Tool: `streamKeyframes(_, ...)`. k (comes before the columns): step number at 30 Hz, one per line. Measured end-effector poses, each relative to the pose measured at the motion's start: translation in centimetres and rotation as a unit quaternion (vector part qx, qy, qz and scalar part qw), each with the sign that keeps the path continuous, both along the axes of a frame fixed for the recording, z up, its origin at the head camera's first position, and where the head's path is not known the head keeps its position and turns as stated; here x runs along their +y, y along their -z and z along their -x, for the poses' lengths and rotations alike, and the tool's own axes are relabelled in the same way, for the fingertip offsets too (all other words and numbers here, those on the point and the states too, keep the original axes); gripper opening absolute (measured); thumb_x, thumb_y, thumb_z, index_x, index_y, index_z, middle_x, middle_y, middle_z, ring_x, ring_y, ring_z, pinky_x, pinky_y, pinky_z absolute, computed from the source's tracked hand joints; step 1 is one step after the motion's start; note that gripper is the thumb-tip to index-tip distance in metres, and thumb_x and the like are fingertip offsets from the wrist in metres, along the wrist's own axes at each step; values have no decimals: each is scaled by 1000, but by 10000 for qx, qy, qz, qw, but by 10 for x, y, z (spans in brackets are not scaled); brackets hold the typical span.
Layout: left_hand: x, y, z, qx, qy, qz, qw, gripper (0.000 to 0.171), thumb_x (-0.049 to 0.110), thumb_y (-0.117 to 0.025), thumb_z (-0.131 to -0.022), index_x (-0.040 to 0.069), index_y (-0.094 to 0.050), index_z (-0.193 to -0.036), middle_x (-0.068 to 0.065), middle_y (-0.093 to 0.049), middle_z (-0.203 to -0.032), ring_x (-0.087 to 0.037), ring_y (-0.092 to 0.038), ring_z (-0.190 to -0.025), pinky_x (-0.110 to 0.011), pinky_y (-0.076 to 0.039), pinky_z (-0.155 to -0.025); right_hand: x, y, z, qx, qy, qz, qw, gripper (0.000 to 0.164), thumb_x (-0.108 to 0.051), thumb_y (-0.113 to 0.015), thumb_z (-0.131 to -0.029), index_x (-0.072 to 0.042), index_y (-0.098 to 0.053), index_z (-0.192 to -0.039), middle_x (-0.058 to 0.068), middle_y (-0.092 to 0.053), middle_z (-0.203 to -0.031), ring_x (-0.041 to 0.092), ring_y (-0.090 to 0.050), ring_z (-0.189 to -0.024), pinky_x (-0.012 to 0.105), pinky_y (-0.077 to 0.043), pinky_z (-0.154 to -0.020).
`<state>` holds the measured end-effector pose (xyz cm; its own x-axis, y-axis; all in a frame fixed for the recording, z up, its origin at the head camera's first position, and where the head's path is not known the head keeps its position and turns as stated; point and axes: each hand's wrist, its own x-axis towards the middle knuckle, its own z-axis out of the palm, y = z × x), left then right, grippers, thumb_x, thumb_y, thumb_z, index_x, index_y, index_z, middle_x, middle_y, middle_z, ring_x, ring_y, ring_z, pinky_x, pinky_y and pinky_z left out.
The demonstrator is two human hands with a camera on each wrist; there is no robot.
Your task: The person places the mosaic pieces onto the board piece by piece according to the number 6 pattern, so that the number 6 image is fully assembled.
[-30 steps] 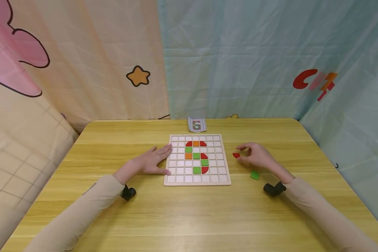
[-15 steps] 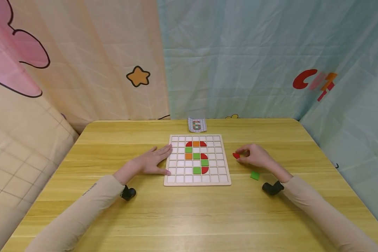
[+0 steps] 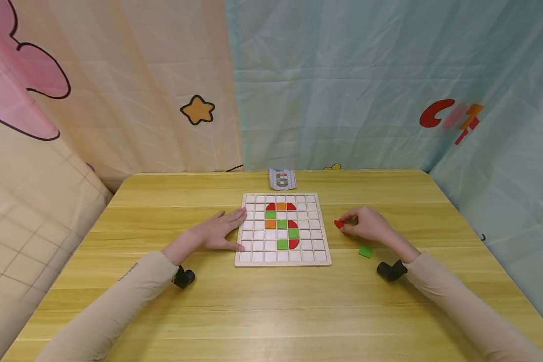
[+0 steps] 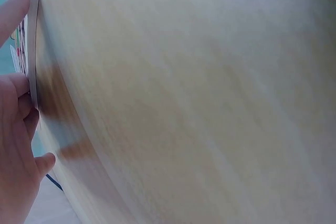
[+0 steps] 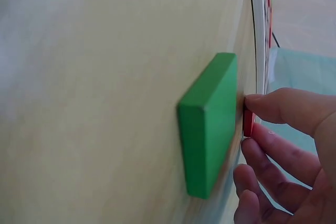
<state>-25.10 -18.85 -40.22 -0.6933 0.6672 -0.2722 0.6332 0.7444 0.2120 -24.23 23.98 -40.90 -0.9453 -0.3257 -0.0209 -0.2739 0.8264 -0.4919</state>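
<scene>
My left hand (image 3: 219, 232) rests with straight fingers on the left edge of a wooden grid board (image 3: 253, 257). Red rounded-corner tiles and green and orange square tiles lie in its cells, making a figure like a 5 or S. On the table to the right of the board, my right hand (image 3: 365, 224) pinches a red quarter-round tile (image 3: 339, 224) between thumb and fingertip. The right wrist view shows this red tile (image 5: 248, 121) edge-on between the fingers. A loose green square tile (image 3: 365, 252) lies just below the right hand.
Behind the board lies a small printed card (image 3: 282, 179) with a coloured grid pattern. The wooden table (image 3: 271, 311) reaches back to printed curtains (image 3: 344, 100). A black wrist camera (image 3: 391, 271) sits on the right wrist, another wrist camera (image 3: 183, 277) on the left.
The right index finger has come down from above the red tile, and thumb and finger now pinch it. That tile has turned slightly. The left hand stays where it was.
</scene>
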Motion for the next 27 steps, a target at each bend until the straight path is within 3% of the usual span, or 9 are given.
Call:
streamKeyframes(12,0,1,0,-6,-17,21,10000,98,67,-49,-88,9,-8,-155,-7,2,-163,-24,-3,-151,-54,-6,-121,-5,-2,-6,141,143,-51,9998,27,-25,-74,-82,-10,-74,-104,6,-73,-94,9,-57,-65,27,-44,-57)
streamKeyframes(19,0,0,0,-24,-12,-28,10000,98,66,-50,-88,8,-9,-155,-8,2,-163,-25,-3,-151,-55,-6,-121,-16,-4,-12,496,153,121,9986,27,-27,-76,-81,-13,-74,-104,1,-69,-78,9,-49,-54,25,-37,-48)
streamKeyframes(27,0,0,0,-14,-1,-86,10000,98,66,-50,-88,8,-10,-155,-9,0,-163,-26,-4,-151,-55,-6,-120,-36,-8,-20,878,41,192,9959,26,-26,-77,-80,-13,-75,-103,-1,-68,-79,8,-45,-52,23,-34,-45)
